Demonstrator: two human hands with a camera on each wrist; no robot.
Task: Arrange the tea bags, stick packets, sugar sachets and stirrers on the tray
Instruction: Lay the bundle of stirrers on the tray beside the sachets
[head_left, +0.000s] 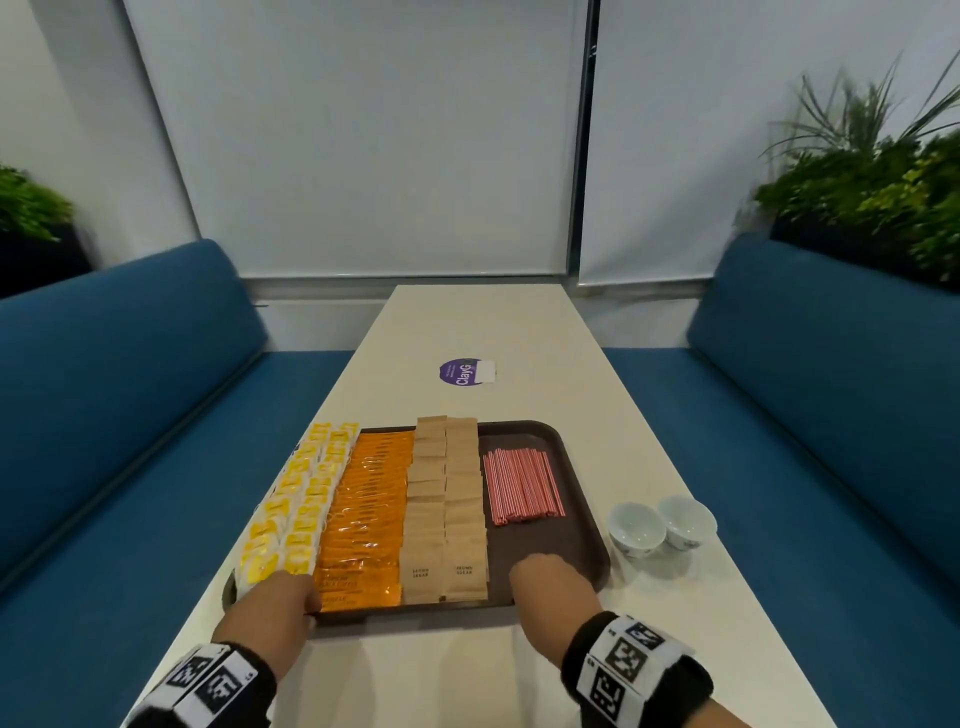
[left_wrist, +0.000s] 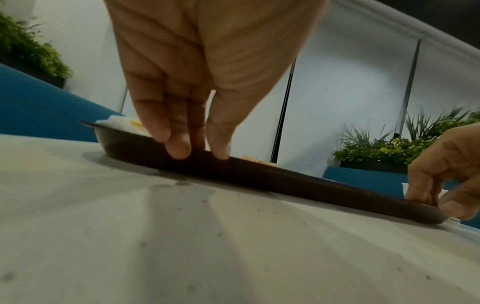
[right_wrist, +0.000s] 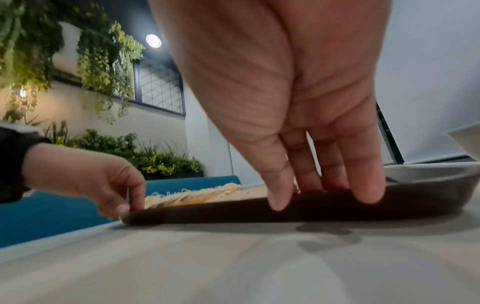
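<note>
On the long white table (head_left: 519, 332), a dark brown plastic tray (head_left: 582, 519) holds four sorted groups, with both hands at its near rim.

Across the tray, left to right, lie yellow-and-white tea bags (head_left: 296, 499), which spill over and hide the left rim, then orange stick packets (head_left: 369, 509), brown paper sugar sachets (head_left: 447, 499) and a bundle of pink stirrers (head_left: 522, 486); print on the packets is too small to read. The left hand (head_left: 270, 605) covers the near-left corner, its fingers (left_wrist: 179, 148) curled down over the rim with the thumb (left_wrist: 219, 144) beside them. The right hand (head_left: 550, 582) grips the near-right rim, fingers (right_wrist: 369, 185) narrowly bent over the edge; their tips inside are hidden. Two small white ceramic cups (head_left: 660, 525) stand just right of the tray.
</note>
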